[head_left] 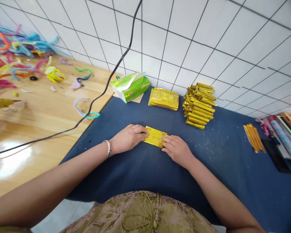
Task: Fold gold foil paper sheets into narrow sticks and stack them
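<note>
In the head view I see the gold foil sheet (155,137) on the dark blue surface (128,173); the left hand (129,138) and right hand (178,149) touch its opposite ends, fingers bent; I cannot tell whether they pinch it; a flat gold stack (163,99) lies beyond.

- foil sheet (156,137): shiny gold
- cloth (126,174): dark blue
- far wall (179,26): white, black grid
- tissue box (137,92): green, white
- bangle (108,149): silver
- near garment (106,213): olive-brown, patterned
</note>
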A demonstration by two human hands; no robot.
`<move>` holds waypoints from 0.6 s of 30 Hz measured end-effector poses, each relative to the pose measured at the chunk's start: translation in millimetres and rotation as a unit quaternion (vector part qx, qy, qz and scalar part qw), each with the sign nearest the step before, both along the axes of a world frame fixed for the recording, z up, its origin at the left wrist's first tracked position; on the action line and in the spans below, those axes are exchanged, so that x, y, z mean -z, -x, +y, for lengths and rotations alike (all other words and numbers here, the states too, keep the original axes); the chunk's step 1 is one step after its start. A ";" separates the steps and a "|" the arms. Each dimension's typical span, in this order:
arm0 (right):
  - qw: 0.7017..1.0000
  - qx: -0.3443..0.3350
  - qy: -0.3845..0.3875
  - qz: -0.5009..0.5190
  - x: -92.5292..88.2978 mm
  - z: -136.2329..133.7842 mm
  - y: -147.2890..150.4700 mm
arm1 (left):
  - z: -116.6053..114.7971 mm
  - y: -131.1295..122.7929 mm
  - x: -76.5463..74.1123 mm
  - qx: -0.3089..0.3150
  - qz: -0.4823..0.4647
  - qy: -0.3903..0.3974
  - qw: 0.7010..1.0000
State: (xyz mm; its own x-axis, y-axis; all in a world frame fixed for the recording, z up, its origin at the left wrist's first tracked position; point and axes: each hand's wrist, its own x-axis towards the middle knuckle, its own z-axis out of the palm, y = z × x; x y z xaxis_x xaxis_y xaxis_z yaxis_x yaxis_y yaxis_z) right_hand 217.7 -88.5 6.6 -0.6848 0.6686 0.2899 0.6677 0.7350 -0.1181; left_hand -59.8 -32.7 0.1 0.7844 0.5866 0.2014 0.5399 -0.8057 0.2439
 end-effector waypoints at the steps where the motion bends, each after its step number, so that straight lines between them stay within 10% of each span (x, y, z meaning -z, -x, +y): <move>1: 1.000 -0.003 -0.003 -0.008 -0.5 -0.1 -0.2 | 0.5 0.7 -0.2 0.003 -0.002 0.002 1.000; 18: 0.997 0.034 0.075 -0.013 -5.0 4.5 3.8 | 6.9 1.5 -0.9 0.045 -0.017 0.035 0.998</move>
